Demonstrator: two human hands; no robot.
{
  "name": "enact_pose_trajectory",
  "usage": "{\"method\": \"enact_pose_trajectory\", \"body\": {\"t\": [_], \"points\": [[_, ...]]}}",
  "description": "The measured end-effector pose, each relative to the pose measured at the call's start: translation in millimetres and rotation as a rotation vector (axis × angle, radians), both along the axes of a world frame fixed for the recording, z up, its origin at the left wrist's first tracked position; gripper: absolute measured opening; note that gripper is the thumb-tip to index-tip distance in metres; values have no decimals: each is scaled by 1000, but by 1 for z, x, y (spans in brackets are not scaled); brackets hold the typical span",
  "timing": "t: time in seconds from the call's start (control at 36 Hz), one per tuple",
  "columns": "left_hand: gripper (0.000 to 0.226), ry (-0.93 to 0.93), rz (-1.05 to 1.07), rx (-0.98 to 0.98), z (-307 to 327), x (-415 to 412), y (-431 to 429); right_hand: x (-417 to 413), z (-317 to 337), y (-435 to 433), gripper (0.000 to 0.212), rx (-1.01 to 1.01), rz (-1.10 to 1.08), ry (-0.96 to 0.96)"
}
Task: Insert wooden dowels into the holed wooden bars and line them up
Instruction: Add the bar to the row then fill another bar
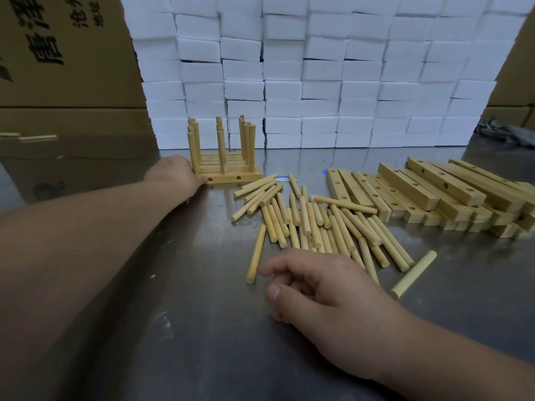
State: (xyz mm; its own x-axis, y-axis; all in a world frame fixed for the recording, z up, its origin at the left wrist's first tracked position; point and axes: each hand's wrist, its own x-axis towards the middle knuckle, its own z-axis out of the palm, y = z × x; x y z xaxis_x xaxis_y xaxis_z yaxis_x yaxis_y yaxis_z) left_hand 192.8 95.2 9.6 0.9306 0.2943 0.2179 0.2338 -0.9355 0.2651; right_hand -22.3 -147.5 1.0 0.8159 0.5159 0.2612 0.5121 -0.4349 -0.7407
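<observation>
Two hands are kept apart: nearest, the right hand [318, 287] is rested loosely curled, empty, by the loose dowels [312, 224], likely for picking; farther, the left hand [176, 175] is pressed ungripping against the dowelled bars [228, 169], likely aligning them.

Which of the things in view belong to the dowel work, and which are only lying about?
For the job: loose dowels, stacked holed bars, finished bars with upright dowels.
Only lying about: white foam blocks, cardboard box, grey cloth at the far right.
</observation>
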Motion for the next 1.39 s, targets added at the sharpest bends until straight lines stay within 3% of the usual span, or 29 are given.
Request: {"method": "enact_pose_trajectory", "body": {"t": [0.5, 0.64, 0.69, 0.81, 0.89, 1.11, 1.25, 1.39], "points": [[42, 2, 66, 21, -3, 5, -5, 1, -1, 0, 15, 20, -6, 28], [30, -103, 90, -106, -1, -5, -16, 1, -1, 1, 16, 32, -11, 39], [22, -136, 7, -101, 1, -11, -27, 1, -1, 1, 17, 39, -12, 39], [29, 24, -249, -137, 6, -25, -55, 0, 0, 2, 17, 41, -13, 35], [32, 123, -300, -68, 8, -32, -72, 0, 0, 3, 16, 38, -23, 34], [25, 157, -173, -116, 11, -36, -93, 0, -2, 2, 13, 6, -33, 19], [34, 204, -136, -217, 19, -39, -101, 2, -4, 2, 11, 2, -31, 6], [27, 144, -112, -291, 15, -40, -105, 3, -6, 2, 12, 18, -30, 6]]}}
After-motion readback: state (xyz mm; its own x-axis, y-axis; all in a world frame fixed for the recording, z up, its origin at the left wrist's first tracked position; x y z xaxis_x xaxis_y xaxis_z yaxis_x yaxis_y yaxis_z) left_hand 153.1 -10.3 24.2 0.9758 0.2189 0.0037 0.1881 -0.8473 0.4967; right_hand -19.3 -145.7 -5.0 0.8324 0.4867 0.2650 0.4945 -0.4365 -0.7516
